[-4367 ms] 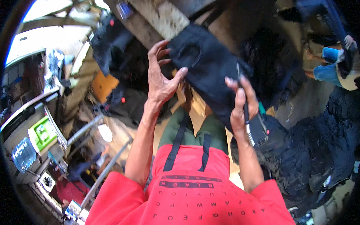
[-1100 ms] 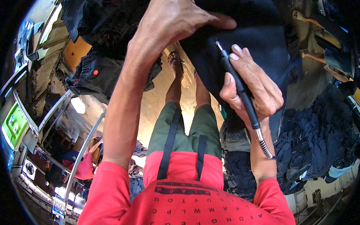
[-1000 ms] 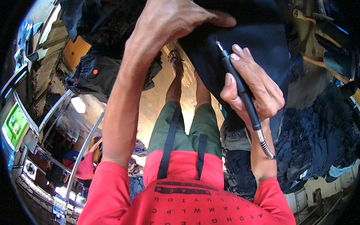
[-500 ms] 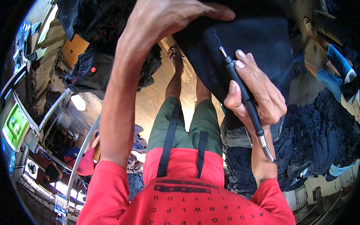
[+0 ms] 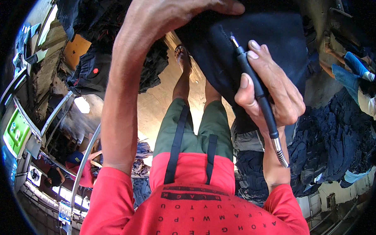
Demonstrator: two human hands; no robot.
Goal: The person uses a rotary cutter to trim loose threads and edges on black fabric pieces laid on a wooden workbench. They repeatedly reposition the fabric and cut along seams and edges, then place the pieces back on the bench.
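A dark, nearly black piece of denim (image 5: 277,42) spreads over a support at the top of the head view. My left hand (image 5: 169,11) lies along its near left edge, thumb stretched to the right across the cloth; the other fingers are out of sight. In my right hand (image 5: 276,87) is a slim black rotary tool handpiece (image 5: 252,74), held like a pen between thumb and fingers. Its metal tip points away from me, close over or on the cloth; contact cannot be made out. A coiled metal sleeve leaves the rear end towards my wrist.
Heaps of dark garments lie at the right (image 5: 332,139) and far left (image 5: 94,68). Two other people are partly visible, one at the right (image 5: 346,79) and one at the lower left (image 5: 84,172). A curved metal rail (image 5: 85,155) and a green tray (image 5: 17,130) stand left.
The tool tip has moved a little farther away from me along the cloth, and my right hand has shifted slightly right. My left forearm has drifted left, its thumb staying on the cloth.
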